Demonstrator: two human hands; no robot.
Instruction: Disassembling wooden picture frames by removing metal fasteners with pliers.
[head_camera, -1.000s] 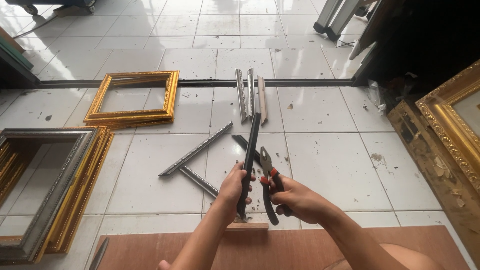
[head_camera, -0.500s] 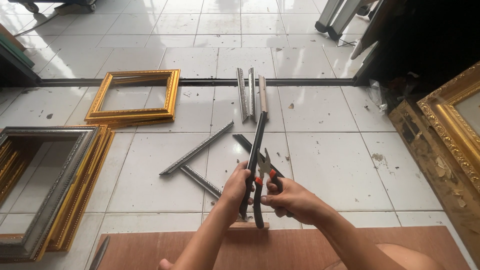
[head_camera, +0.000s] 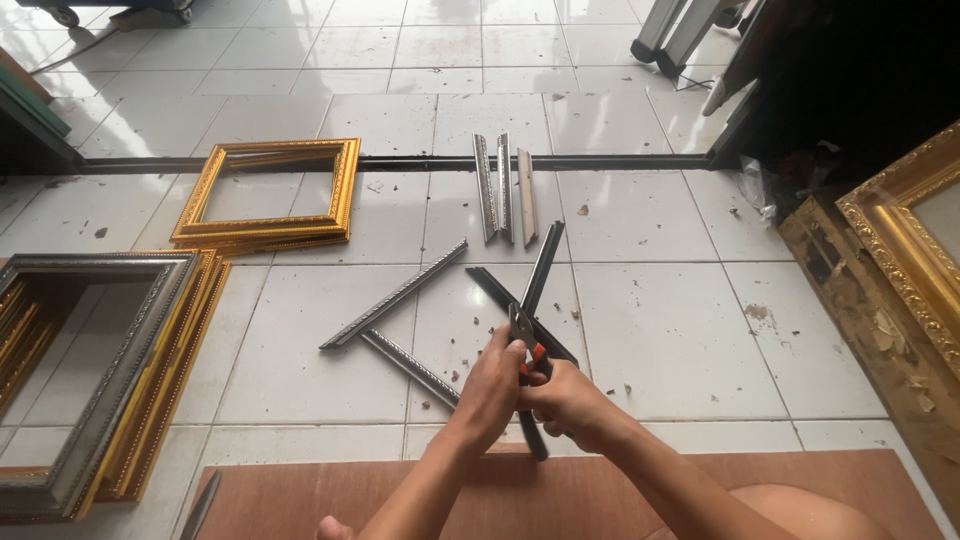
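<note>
My left hand grips a long dark frame moulding strip that slants up and away over the tiled floor. My right hand holds red-handled pliers, whose jaws are pressed against the strip just above my fingers. Both hands are close together, touching, above the near edge of a brown board. Another dark strip lies on the floor under the held one.
Two grey moulding strips lie crossed on the floor to the left; three short ones lie farther off. A gold frame lies at the back left, stacked frames at the left edge, ornate gold frames at the right.
The pliers' handles, spread a second ago, have come together, and my right hand has moved in against my left. The strip's far end has tilted slightly right.
</note>
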